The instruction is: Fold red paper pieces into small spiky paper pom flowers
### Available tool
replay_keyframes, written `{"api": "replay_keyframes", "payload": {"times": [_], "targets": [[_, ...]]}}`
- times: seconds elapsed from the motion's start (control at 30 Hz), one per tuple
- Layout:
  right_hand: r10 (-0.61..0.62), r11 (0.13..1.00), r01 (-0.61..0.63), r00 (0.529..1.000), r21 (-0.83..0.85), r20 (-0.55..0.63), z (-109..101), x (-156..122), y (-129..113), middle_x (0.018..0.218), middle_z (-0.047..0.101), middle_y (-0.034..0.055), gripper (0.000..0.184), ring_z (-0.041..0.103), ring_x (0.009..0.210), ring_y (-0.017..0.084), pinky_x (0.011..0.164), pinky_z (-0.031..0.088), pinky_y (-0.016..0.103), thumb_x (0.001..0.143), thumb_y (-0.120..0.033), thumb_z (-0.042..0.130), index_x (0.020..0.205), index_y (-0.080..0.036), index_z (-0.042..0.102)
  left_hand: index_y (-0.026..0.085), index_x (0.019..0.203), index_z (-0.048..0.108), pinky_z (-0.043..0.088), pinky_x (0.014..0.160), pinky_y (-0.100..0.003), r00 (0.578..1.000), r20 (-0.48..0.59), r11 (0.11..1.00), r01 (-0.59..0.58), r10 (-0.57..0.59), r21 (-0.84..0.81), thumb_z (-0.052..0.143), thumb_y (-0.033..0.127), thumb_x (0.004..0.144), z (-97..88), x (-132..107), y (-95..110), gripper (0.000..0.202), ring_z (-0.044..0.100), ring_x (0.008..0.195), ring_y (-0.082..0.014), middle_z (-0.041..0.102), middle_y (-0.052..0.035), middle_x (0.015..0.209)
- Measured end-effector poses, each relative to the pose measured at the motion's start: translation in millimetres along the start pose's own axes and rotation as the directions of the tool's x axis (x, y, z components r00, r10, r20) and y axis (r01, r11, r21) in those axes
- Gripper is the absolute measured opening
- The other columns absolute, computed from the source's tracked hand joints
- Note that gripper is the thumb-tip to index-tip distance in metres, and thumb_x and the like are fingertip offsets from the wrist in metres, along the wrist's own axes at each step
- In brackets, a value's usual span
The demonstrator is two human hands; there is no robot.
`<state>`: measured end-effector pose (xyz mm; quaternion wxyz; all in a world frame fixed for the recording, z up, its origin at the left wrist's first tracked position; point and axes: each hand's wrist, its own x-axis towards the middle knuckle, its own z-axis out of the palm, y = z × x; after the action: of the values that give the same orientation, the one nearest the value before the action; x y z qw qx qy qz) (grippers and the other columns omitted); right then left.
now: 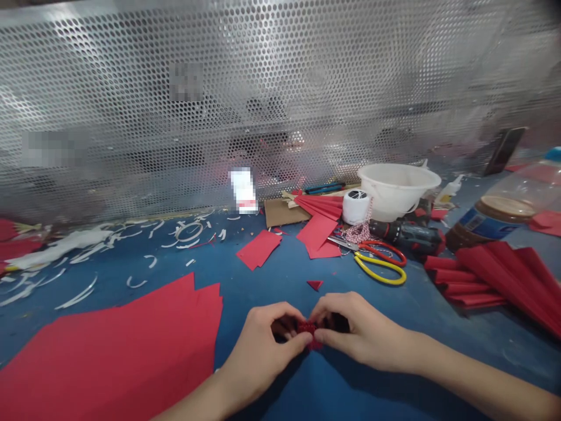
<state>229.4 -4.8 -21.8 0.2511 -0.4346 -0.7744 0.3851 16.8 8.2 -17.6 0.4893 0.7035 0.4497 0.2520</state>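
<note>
Left hand (260,356): grip closed, thumb and fingers pinching the left side of a red pleated paper bundle (308,328).

Right hand (362,330): grip closed as well, pinching the same bundle from its right side, with the two hands almost meeting around it.

Bundle: small, tightly gathered and partly hidden by the fingers, held between both hands at the centre of the view, low over the blue table (272,292); whether it touches the surface cannot be told.

12 o'clock: a small red paper triangle (314,285) lies just beyond the hands; farther off are red paper rectangles (258,248) and a cardboard piece (283,211).

1 o'clock: scissors with red and yellow handles (380,263) lie near a cordless drill (405,237), a white thread spool (356,206), red-and-white twine (359,231) and a white plastic bowl (397,190).

2 o'clock: a clear plastic jar (504,213) lies on its side, and a smartphone (504,151) leans beyond it.

3 o'clock: fan-folded red paper (495,275) spreads across the table.

9 o'clock: a stack of red paper sheets (109,345) lies beside the left hand.

10 o'clock: white paper trimmings (131,245) are scattered over the table.

Far edge: a perforated metal sheet (175,99) stands along the back of the table.
</note>
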Motion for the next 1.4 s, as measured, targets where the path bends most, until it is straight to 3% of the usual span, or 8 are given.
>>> {"api": "replay_keyframes", "payload": {"times": [0.2,0.33,0.53,0.7,0.77,0.93,1.23,1.4], "targets": [[0.036,0.999,-0.039,0.998,0.038,0.06,-5.0,3.6,-4.4,0.078,0.067,-0.0025,0.007,0.055,0.065,0.011,0.06,0.041,0.02,0.089,-0.024,0.06,0.091,-0.021,0.066,0.018,0.087,0.074,0.048,0.064,-0.023,0.998,0.016,0.998,0.059,-0.059,0.004,0.069,0.028,0.08,2.0,0.7,2.4,0.013,0.061,0.07,-0.0148,0.07,-0.0018,0.075],[0.019,0.999,-0.016,0.996,-0.034,0.083,-9.1,1.6,-5.2,0.079,0.065,-0.0029,0.013,0.054,0.067,0.011,0.06,0.039,0.02,0.082,-0.028,0.068,0.091,-0.021,0.063,0.019,0.091,0.073,0.047,0.066,-0.023,0.999,0.025,0.999,0.025,-0.025,0.031,0.067,0.028,0.082,0.7,-1.1,5.4,0.014,0.061,0.071,-0.0144,0.071,-0.0014,0.079],[0.017,0.983,-0.018,1.0,-0.185,-0.008,-0.1,-7.0,-7.1,0.07,0.057,-0.0033,0.011,0.046,0.059,0.01,0.054,0.033,0.021,0.084,-0.027,0.062,0.079,-0.02,0.056,0.019,0.092,0.074,0.046,0.067,-0.023,0.998,0.034,0.993,-0.062,0.058,0.097,0.064,0.022,0.083,1.3,-2.9,8.9,0.013,0.061,0.072,-0.0139,0.069,-0.002,0.085],[0.008,0.981,-0.027,0.995,-0.192,-0.1,12.0,-12.1,-9.5,0.075,0.06,-0.001,0.003,0.048,0.061,0.011,0.056,0.034,0.021,0.085,-0.021,0.058,0.083,-0.019,0.059,0.019,0.095,0.074,0.046,0.066,-0.022,0.997,0.027,0.992,-0.072,0.069,0.101,0.064,0.021,0.083,1.8,-2.7,8.0,0.015,0.06,0.072,-0.0131,0.068,-0.0016,0.087],[0.02,0.984,-0.033,0.997,-0.172,-0.078,8.5,-12.1,-10.4,0.075,0.061,-0.001,0.004,0.049,0.061,0.011,0.056,0.035,0.021,0.085,-0.021,0.058,0.084,-0.019,0.061,0.019,0.093,0.074,0.045,0.066,-0.022,0.997,0.028,0.992,-0.077,0.074,0.101,0.063,0.021,0.084,1.7,-2.6,8.8,0.014,0.06,0.072,-0.0127,0.067,-0.0014,0.086],[0.027,0.994,-0.012,0.991,-0.109,0.131,-10.8,-6.6,-9.1,0.071,0.061,-0.0037,0.006,0.051,0.06,0.009,0.055,0.037,0.018,0.081,-0.019,0.063,0.087,-0.02,0.066,0.02,0.088,0.074,0.045,0.07,-0.021,0.996,0.051,0.993,-0.084,0.08,0.081,0.061,0.019,0.086,0.8,-2.4,12.1,0.014,0.061,0.077,-0.0127,0.069,-0.0007,0.09],[0.06,0.995,-0.05,0.992,-0.092,0.11,-10.3,-3.2,-9.7,0.065,0.06,-0.0046,0.009,0.051,0.058,0.009,0.054,0.036,0.018,0.081,-0.028,0.067,0.085,-0.019,0.069,0.021,0.091,0.077,0.043,0.066,-0.022,0.997,0.05,0.994,-0.068,0.064,0.086,0.061,0.02,0.086,2.1,-2.5,8.9,0.017,0.06,0.071,-0.013,0.069,-0.0002,0.081],[0.078,0.99,-0.072,0.996,-0.122,0.043,-3.6,-3.0,-9.9,0.064,0.06,-0.0042,0.01,0.048,0.055,0.008,0.052,0.032,0.019,0.084,-0.028,0.064,0.079,-0.019,0.067,0.021,0.094,0.078,0.043,0.063,-0.023,0.998,0.04,0.997,-0.053,0.05,0.054,0.062,0.023,0.086,3.4,-2.6,5.5,0.018,0.06,0.069,-0.0132,0.069,-0.0012,0.08]]}}
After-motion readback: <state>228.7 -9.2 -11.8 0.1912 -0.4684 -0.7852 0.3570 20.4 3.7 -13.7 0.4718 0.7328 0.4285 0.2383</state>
